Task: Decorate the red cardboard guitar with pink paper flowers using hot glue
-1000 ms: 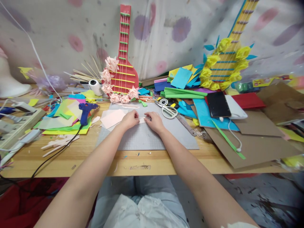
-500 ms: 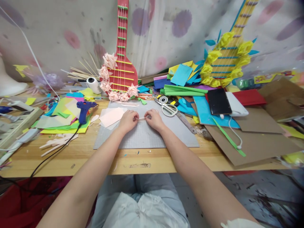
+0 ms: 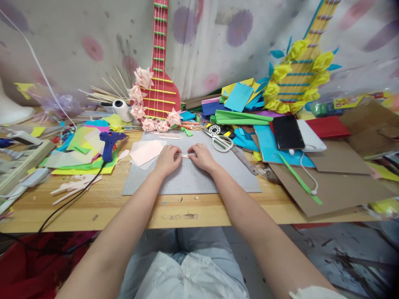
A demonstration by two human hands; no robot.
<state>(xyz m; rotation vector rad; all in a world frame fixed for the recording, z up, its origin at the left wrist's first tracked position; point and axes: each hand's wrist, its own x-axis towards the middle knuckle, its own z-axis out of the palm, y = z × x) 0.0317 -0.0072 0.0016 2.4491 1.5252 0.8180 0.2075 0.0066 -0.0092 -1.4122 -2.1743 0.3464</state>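
Over the grey cutting mat, my left hand and my right hand pinch the two ends of a thin pale paper strip. Only a short stretch of it shows between my fingertips; whether it is rolled or folded I cannot tell. Pale pink paper sheets lie just left of my left hand. To the right of my right hand are white-handled scissors and a metal ruler.
A blue glue gun stands on coloured paper at left, its cord crossing the table. Behind the mat leans a red guitar-shaped craft with pink paper flowers; a yellow one is at right. A black phone and cardboard lie right.
The strip between my hands looks a little wider now, and my right fingers have shifted slightly along it. Both hands stay in nearly the same place.
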